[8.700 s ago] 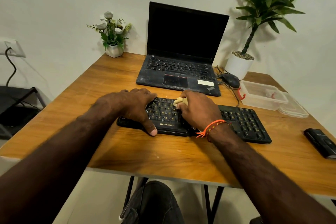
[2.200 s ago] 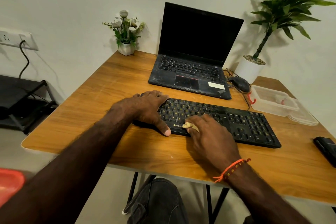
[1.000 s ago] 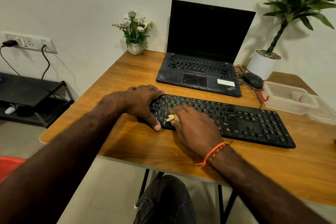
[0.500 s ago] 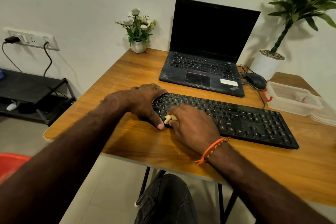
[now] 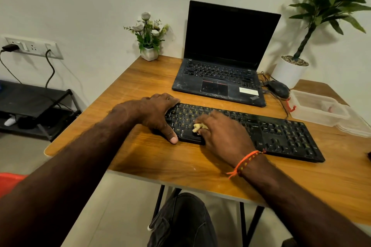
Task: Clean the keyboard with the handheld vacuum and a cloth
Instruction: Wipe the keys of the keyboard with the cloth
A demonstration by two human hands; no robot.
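A black keyboard (image 5: 281, 134) with yellow lettering lies across the wooden table (image 5: 140, 158). My left hand (image 5: 158, 112) grips its left end, thumb along the front edge and fingers over the back edge. My right hand (image 5: 222, 136) rests on the left half of the keys and holds a small pale yellow cloth (image 5: 198, 126), of which only a bit shows under the fingers. No handheld vacuum is in view.
An open dusty laptop (image 5: 220, 78) stands behind the keyboard. A mouse (image 5: 278, 88) and a clear plastic box (image 5: 319, 109) with a lid are to the right. A small flower pot (image 5: 149, 53) and a large potted plant (image 5: 291, 70) sit at the back.
My right hand with the cloth has slid along the lower key rows on the left half of the keyboard. My left hand has kept hold of the left end. The camera view shifted.
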